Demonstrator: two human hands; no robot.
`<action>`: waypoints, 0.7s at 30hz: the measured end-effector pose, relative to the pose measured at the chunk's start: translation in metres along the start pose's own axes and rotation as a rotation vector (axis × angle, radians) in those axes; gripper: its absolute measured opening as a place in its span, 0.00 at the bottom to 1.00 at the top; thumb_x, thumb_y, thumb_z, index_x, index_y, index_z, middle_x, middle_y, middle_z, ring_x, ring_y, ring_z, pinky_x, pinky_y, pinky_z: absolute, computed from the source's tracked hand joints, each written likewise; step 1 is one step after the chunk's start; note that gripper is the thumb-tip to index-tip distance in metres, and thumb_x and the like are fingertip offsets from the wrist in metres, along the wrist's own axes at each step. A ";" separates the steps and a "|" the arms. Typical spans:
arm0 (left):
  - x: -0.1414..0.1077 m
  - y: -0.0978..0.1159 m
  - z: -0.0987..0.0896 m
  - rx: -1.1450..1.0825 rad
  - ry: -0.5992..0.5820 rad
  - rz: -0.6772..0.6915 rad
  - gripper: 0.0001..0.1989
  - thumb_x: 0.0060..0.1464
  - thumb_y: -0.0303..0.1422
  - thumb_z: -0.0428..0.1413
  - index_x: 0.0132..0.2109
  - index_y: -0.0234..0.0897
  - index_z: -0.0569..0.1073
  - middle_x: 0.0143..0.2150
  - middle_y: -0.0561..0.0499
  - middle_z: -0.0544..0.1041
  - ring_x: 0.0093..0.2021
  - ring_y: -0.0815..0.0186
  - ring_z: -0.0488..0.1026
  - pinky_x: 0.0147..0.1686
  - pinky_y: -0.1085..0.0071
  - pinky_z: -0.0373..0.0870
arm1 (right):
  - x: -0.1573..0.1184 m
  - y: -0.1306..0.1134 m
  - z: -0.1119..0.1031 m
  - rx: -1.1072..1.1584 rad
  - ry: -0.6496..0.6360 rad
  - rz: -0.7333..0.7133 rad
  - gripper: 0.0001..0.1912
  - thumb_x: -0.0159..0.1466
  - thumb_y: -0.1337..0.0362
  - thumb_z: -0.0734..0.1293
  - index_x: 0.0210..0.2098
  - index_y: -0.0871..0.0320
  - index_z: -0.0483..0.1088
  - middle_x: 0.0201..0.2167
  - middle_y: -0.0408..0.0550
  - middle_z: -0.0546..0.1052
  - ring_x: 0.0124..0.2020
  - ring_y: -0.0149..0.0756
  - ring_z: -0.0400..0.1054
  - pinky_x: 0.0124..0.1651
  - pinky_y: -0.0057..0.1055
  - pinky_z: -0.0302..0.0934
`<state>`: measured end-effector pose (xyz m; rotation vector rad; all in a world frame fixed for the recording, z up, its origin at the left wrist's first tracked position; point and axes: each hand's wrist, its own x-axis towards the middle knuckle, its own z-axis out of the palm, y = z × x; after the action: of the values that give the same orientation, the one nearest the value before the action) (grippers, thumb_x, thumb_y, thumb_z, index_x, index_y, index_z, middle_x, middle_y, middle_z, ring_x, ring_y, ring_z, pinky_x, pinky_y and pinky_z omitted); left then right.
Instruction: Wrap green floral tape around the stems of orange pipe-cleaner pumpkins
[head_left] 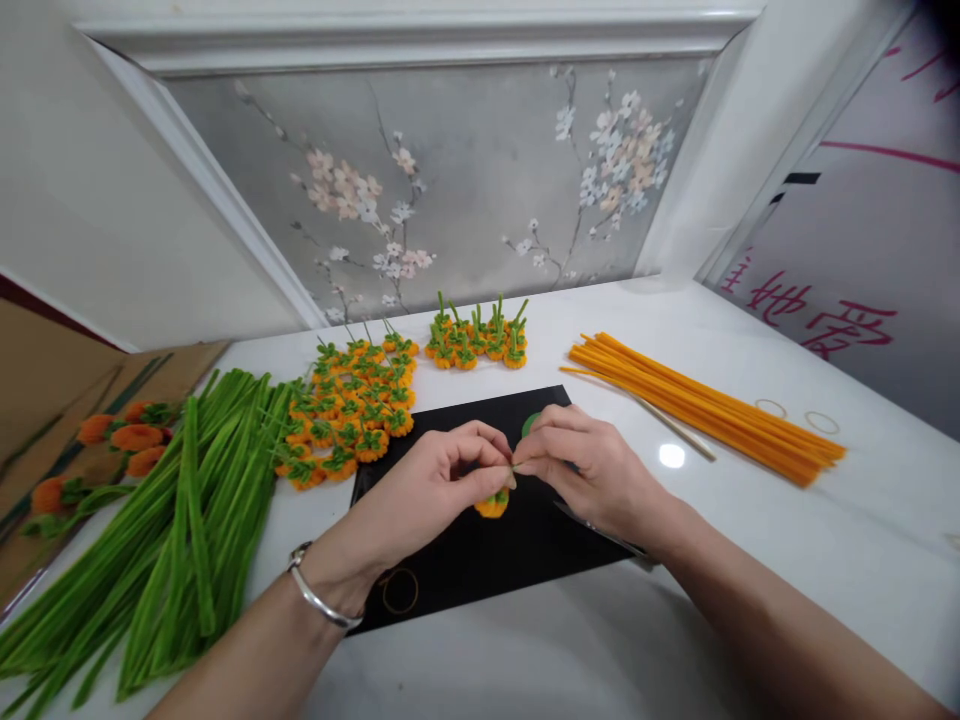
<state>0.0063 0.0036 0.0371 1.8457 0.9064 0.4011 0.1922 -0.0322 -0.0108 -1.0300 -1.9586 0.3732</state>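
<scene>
Over a black mat (465, 560), my left hand (442, 475) and my right hand (581, 460) meet with their fingertips pinched together. Between them is the thin green stem of a small orange flower (492, 505), which hangs just below the fingers of my left hand. Both hands are closed. Part of a green round thing (529, 425) shows behind my right fingers. A metal tool (600, 530) lies partly hidden under my right hand.
Green fuzzy stems (202, 520) lie at the left, beside orange-red flowers (136, 437) on cardboard. Small orange flowers with green tops (352, 400) stand in two groups behind the mat. Orange fuzzy stems (705, 410), a thin stick (679, 430) and rings (821, 422) lie at the right.
</scene>
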 end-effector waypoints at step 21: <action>-0.004 -0.011 0.017 0.553 0.307 0.346 0.09 0.56 0.24 0.52 0.43 0.40 0.68 0.37 0.53 0.72 0.36 0.69 0.70 0.37 0.74 0.66 | 0.000 -0.005 0.000 0.047 0.033 0.138 0.07 0.64 0.69 0.63 0.29 0.57 0.69 0.24 0.43 0.68 0.27 0.30 0.62 0.30 0.28 0.55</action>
<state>0.0097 -0.0077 0.0206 2.5132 0.9671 0.7163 0.1889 -0.0352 -0.0076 -1.1377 -1.8465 0.4735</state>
